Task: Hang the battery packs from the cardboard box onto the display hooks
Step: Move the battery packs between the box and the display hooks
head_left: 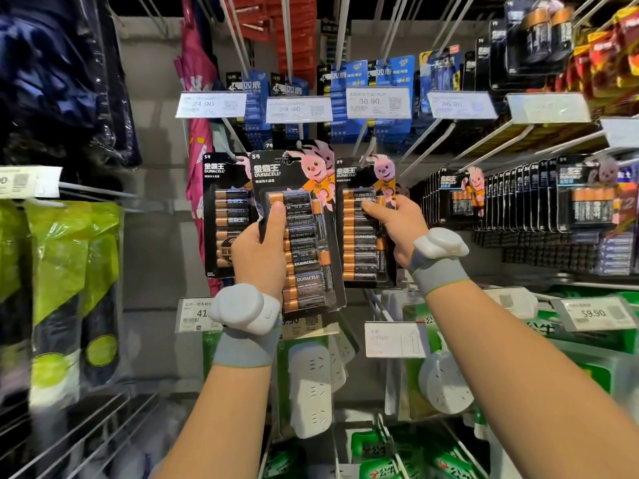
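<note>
Two bare forearms reach up towards the rack, a grey band (243, 349) and white pod (243, 307) on the left wrist and the same on the right. Up at the rack the left hand (259, 247) holds a battery pack (306, 243) by its left edge, the grip pinching it with the thumb flat on the front over the top cells and the fingers hidden behind the card. This pack leans a little, its top tipped to the left, and it sits in front of its neighbours. Beside it the right hand (397, 226) pinches a second pack (359, 236) from the right edge, thumb across the front near the upper cells, fingers behind. Just above that grip the second pack's top meets the tip of a hook (367, 146); whether the wire is through the hole I cannot tell. Left of the left grip, partly behind the held pack, a third pack (224, 216) hangs upright. Above both grips runs a row of price tags (378, 102) with blue packs (345, 81) behind them. Right of the right grip, rows of dark packs (518, 198) crowd their hooks edge-on. Below the grips hang white socket strips (311, 385) and green cartons (380, 447), and far to the left of the left grip hang green bags (72, 257).
</note>
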Demonstrator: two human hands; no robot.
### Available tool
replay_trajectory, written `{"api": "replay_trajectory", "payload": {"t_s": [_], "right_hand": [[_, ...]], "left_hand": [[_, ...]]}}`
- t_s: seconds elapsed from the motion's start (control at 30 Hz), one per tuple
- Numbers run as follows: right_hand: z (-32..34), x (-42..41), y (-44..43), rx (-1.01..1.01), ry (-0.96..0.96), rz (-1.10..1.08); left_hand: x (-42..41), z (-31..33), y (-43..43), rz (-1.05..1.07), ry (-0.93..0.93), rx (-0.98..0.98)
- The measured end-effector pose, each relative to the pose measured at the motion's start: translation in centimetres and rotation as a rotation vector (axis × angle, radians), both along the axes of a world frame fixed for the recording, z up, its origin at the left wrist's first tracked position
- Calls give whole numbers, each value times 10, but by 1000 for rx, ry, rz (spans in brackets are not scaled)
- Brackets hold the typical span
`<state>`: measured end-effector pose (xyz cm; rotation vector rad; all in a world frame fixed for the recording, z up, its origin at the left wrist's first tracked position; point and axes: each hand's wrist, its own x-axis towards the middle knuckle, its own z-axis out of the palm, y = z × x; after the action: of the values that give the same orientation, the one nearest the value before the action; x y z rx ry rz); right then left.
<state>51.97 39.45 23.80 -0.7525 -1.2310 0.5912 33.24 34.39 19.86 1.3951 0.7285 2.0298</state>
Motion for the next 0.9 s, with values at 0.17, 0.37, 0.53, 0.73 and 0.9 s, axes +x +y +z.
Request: {"api": "replay_trajectory", "payload": {"t_s": [0.17, 0.37, 0.53, 0.73, 0.9], "right_hand": [[-5, 3, 4, -28, 5, 26], [-25, 16, 7, -140, -29, 10], [-33, 16, 17, -175, 29, -32], [-30, 12, 24, -180, 121, 60], [-27, 12, 34, -187, 174, 47]], "left_hand": [[-2, -1, 1, -15, -9, -14], [0, 0, -1, -3, -5, -17], [5, 2, -1, -6, -1, -12], [5, 9, -2, -18, 5, 0], [4, 14, -2, -19, -10, 9]]}}
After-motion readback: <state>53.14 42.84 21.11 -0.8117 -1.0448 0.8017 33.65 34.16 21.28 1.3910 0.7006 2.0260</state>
